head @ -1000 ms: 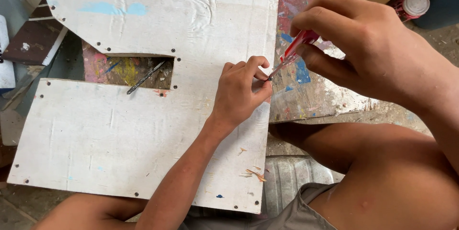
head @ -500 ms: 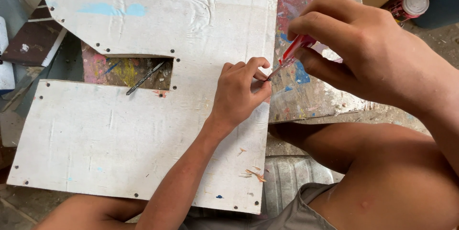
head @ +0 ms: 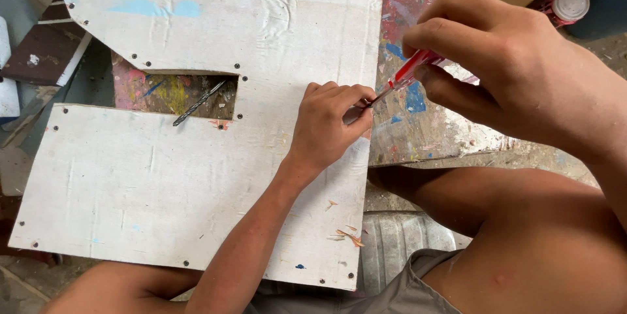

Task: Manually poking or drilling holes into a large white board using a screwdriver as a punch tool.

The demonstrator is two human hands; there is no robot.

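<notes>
My right hand (head: 503, 69) grips a red-handled screwdriver (head: 410, 74), its thin shaft slanting down-left toward my left hand. My left hand (head: 330, 125) rests curled on the right edge of a large white notched board (head: 163, 177), its fingertips pinched around the screwdriver's tip; whatever small thing sits there is hidden by the fingers. The board lies over a paint-stained worktop (head: 431, 14).
A twist drill bit (head: 198, 103) lies in the board's rectangular cut-out. Wood shavings (head: 346, 235) are scattered near the board's lower right corner. Dark panels (head: 36, 53) lie at the left, a pink frame and a capped can (head: 569, 4) at the top right. My bare knee (head: 555, 249) fills the lower right.
Barely anything: my right hand and the screwdriver have shifted slightly, while my left hand stays pinched at the tip.
</notes>
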